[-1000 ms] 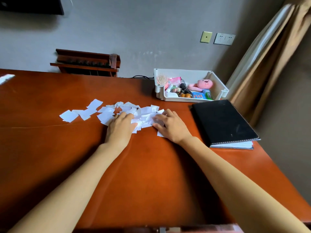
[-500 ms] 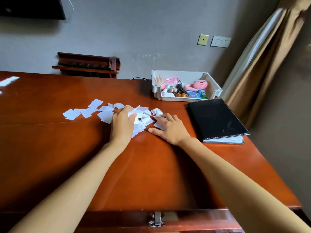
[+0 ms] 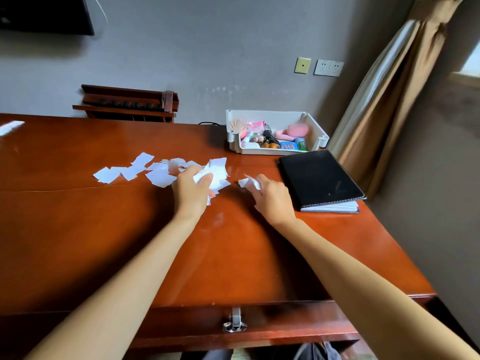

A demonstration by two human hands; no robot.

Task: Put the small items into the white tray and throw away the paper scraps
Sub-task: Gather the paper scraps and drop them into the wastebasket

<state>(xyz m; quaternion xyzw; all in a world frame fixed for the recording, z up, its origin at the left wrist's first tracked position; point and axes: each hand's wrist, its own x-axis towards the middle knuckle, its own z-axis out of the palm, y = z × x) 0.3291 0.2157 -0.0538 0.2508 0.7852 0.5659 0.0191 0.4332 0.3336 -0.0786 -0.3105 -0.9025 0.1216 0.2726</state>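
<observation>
Roughly at the middle of the glossy reddish-brown wooden tabletop, a bit toward its far edge, the left hand grips a bunch of white paper scraps. Its fingers are curled round them, and several pieces stick out above the fist. The right hand is near it but apart from it, and pinches one small crumpled white scrap at the fingertips (this part is a little blurred). More loose white scraps lie flat on the tabletop to the left of the left hand, in a band along the far edge.

The white plastic tray stands at the far edge, toward the far right corner. Inside it lie small items: a pink plush toy, a wooden hairbrush with pale bristles, a blue packet, a green packet and other pieces too small to tell. A closed black rectangular notebook lies by the right edge, just in front of the tray, on the right of the right hand and not touching it.

Under the near edge a drawer front carries a small metal lock. Behind the far edge a dark wooden rack stands against the grey wall, and a beige curtain hangs beyond the right edge.
</observation>
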